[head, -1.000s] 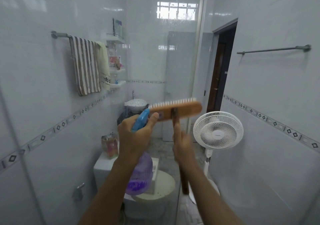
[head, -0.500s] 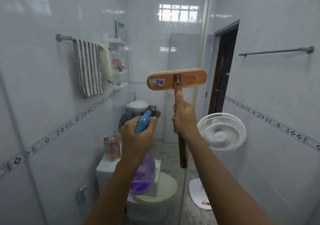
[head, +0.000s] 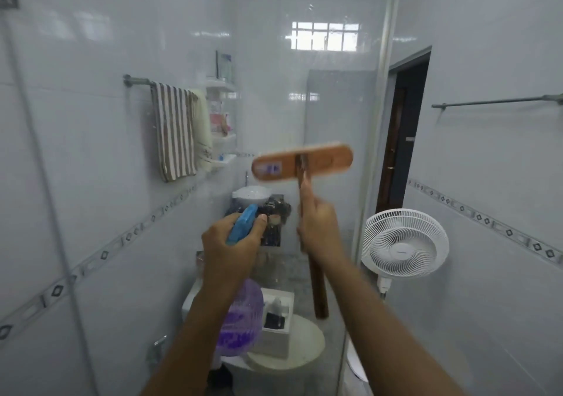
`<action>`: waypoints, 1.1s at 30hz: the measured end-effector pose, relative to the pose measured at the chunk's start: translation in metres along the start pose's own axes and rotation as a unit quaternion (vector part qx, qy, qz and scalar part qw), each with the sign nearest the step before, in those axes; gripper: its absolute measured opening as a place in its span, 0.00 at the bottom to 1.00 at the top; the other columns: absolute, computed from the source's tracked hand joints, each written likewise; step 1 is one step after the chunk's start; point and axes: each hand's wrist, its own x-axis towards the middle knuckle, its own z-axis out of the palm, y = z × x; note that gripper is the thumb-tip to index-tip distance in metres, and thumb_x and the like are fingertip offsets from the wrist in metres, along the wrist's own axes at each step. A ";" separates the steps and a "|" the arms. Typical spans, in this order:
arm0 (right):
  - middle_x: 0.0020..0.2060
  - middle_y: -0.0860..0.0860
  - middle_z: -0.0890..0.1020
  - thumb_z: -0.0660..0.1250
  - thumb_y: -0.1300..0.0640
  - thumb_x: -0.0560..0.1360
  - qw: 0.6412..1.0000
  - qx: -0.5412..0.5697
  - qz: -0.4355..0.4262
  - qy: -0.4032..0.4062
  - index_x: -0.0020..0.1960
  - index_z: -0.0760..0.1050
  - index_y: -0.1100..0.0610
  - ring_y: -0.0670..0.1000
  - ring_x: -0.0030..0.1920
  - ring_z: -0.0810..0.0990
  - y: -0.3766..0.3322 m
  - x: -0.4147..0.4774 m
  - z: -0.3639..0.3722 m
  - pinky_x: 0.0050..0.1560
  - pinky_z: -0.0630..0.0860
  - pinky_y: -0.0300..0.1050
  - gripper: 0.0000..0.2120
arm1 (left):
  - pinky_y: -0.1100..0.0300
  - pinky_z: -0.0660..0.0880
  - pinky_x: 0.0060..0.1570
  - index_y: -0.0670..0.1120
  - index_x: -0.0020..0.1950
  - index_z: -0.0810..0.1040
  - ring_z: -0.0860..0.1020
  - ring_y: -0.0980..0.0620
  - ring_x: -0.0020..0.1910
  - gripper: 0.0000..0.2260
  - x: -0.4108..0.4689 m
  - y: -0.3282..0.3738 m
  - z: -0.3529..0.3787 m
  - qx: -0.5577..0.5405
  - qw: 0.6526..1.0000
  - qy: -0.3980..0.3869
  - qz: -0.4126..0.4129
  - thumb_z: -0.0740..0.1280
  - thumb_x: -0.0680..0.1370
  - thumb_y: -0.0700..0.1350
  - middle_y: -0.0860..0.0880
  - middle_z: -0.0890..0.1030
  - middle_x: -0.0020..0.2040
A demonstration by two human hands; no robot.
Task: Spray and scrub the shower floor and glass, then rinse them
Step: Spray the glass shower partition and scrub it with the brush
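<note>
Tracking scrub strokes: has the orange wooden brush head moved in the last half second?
Yes: the orange wooden brush head has dropped lower, closer to the white basin below it.

Single head-worn view, facing forward, slightly down, close to glass panel; toilet beyond.

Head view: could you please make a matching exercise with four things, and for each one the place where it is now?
Things:
1. brush
2. spray bottle
3. towel
4. fan

Places:
A. hangs on the rail
B. held in the right hand
C. stands beside the doorway
D. held in the left hand

Pairs: 1-B, 2-D, 3-A, 4-C.
</note>
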 end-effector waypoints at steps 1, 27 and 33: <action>0.23 0.46 0.69 0.53 0.37 0.82 1.000 0.012 -0.011 0.004 0.35 0.69 0.55 0.46 0.23 0.68 -0.027 0.019 0.005 0.24 0.66 0.40 0.26 | 0.58 0.79 0.27 0.44 0.41 0.81 0.80 0.50 0.29 0.11 0.007 -0.001 -0.009 0.002 1.000 0.006 -0.002 0.72 0.77 0.51 0.47 0.81 0.32; 0.28 0.52 0.71 0.50 0.31 0.79 0.998 -0.030 -0.037 0.052 0.37 0.70 0.57 0.52 0.27 0.71 -0.058 0.018 0.151 0.28 0.71 0.49 0.31 | 0.71 0.70 0.26 0.42 0.41 0.81 0.78 0.52 0.27 0.13 0.108 -0.011 -0.154 0.013 0.994 0.074 0.077 0.74 0.76 0.51 0.50 0.79 0.30; 0.22 0.46 0.73 0.53 0.30 0.72 0.993 -0.001 0.115 -0.007 0.35 0.75 0.54 0.47 0.26 0.72 0.065 -0.105 0.193 0.27 0.68 0.40 0.29 | 0.72 0.67 0.26 0.47 0.35 0.75 0.74 0.61 0.25 0.13 0.078 -0.043 -0.156 0.028 0.997 0.046 0.047 0.73 0.77 0.47 0.56 0.72 0.27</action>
